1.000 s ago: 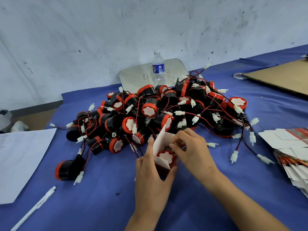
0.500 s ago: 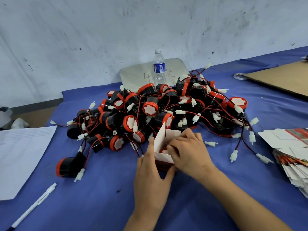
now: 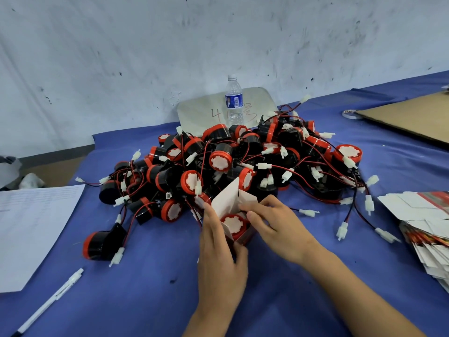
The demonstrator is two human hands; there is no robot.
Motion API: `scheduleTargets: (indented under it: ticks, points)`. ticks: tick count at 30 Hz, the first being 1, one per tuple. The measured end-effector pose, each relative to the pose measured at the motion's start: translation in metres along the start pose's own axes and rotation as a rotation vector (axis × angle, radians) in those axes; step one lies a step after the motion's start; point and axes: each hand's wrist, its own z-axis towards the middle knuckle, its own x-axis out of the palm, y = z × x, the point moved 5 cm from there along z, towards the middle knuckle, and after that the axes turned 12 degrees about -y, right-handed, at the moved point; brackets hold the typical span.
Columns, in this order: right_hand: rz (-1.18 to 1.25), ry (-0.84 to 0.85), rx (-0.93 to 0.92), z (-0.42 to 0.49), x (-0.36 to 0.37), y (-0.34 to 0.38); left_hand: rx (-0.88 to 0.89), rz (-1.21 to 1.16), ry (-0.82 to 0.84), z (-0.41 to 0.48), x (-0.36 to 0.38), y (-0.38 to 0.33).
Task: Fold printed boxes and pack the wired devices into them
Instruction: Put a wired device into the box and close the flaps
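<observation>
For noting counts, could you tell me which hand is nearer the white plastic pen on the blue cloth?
Left. The left hand holds the printed cardboard box right of the white plastic pen; the right hand, at its flap, is farther right.

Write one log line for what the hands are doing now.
step: packing; left hand holds small printed cardboard box; right hand pinches white flap; inside: red-faced black round wired device

Grips a small printed box (image 3: 246, 236) with the left hand (image 3: 218, 261), thumb on its near side. Pinches the box's raised white flap with the right hand (image 3: 274, 224). Holds a red-rimmed wired device (image 3: 233, 223) inside, face up. Stands on blue cloth (image 3: 145, 288), just before a pile of devices (image 3: 243, 161), with flat boxes (image 3: 427, 222) stacked at right.
</observation>
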Motion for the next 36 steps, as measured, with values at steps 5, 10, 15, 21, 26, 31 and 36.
scheduleTargets:
  ticks: [5, 10, 15, 21, 26, 31, 36]
  points:
    - [0.238, -0.303, 0.104, 0.002, -0.008, -0.006, -0.053, -0.007, 0.085, -0.001, 0.009, 0.007]
    - [0.522, -0.316, 0.344, 0.006, -0.007, -0.028, -0.08, -0.028, 0.147, 0.0, 0.011, 0.009]
    - [0.717, -0.118, 0.533, 0.002, 0.014, -0.039, -0.125, -0.072, 0.134, 0.002, 0.008, 0.005]
    - [0.782, 0.022, 0.537, 0.005, 0.02, -0.037, 0.01, -0.057, 0.086, 0.002, 0.005, -0.005]
    - [0.71, 0.013, 0.494, 0.005, 0.018, -0.035, 0.107, -0.004, 0.013, 0.001, 0.003, -0.01]
    - [0.718, 0.002, 0.487, 0.005, 0.018, -0.034, 0.12, 0.087, 0.03, 0.001, -0.001, -0.012]
    - [0.734, -0.016, 0.469, 0.005, 0.019, -0.034, 0.282, 0.271, 0.011, -0.003, 0.001, -0.018]
